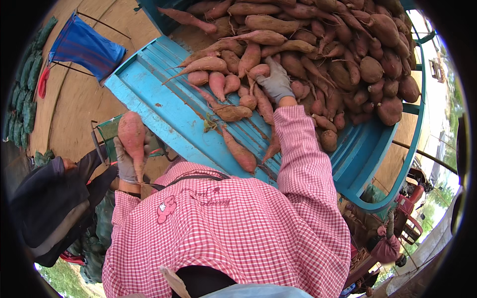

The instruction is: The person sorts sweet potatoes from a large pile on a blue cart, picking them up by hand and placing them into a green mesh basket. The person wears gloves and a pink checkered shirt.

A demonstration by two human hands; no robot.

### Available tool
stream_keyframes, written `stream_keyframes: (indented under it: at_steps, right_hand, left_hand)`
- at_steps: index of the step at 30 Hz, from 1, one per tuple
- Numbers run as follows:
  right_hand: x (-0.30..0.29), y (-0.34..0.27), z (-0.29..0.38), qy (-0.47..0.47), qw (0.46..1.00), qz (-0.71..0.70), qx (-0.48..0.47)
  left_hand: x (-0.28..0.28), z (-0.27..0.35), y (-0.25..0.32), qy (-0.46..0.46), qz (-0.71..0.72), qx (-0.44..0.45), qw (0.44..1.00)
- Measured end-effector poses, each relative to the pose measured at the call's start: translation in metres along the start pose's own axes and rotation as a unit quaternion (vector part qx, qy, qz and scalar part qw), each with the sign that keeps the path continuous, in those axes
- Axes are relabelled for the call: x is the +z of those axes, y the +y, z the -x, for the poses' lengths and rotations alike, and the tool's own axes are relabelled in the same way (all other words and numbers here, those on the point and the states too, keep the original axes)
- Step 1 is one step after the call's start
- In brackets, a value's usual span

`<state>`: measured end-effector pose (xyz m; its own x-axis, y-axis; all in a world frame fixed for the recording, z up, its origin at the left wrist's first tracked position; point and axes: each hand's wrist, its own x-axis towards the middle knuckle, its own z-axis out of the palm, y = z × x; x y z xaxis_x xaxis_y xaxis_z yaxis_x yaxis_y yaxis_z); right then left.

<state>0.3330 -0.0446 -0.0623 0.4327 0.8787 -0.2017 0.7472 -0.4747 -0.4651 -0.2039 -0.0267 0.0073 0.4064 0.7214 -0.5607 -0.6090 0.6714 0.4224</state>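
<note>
In my gloved left hand point(126, 165) is a large reddish sweet potato point(131, 130), its thin root end pointing down. My gloved right hand point(277, 82) reaches into the heap of sweet potatoes point(294, 28) on a blue metal truck bed point(149, 89). A small sweet potato point(259, 70) lies against its thumb and forefinger; whether the fingers grip it cannot be told. Several loose sweet potatoes are spread over the ribbed metal on the near side of the heap, among them a long one point(239, 151) close to my body.
Left of the bed stands a blue bag on a metal frame point(87, 48). A green mesh bag point(111, 139) hangs on a frame behind my left hand. Filled green sacks point(28, 97) line the far left. A person in dark clothing point(56, 205) is close at left; another person point(385, 246) is at lower right.
</note>
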Motion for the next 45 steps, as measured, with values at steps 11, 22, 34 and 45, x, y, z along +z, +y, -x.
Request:
stream_keyframes:
  at_steps: [11,22,34,45]
  right_hand:
    - [-0.045,-0.041,0.034,-0.022,0.997,-0.062,-0.046]
    - [-0.006,-0.077,0.061,0.088,0.962,-0.26,0.008]
    - [0.032,0.081,0.039,0.078,0.825,-0.528,0.184]
    - [0.001,-0.05,0.093,-0.302,0.485,-0.804,-0.167]
  left_hand:
    - [-0.006,-0.014,-0.006,0.001,-0.2,0.107,0.974]
    - [0.049,-0.038,-0.039,-0.076,0.055,-0.024,0.995]
    - [-0.064,-0.02,0.007,0.151,-0.137,0.123,0.971]
    - [0.126,-0.067,-0.11,-0.204,-0.271,-0.08,0.937]
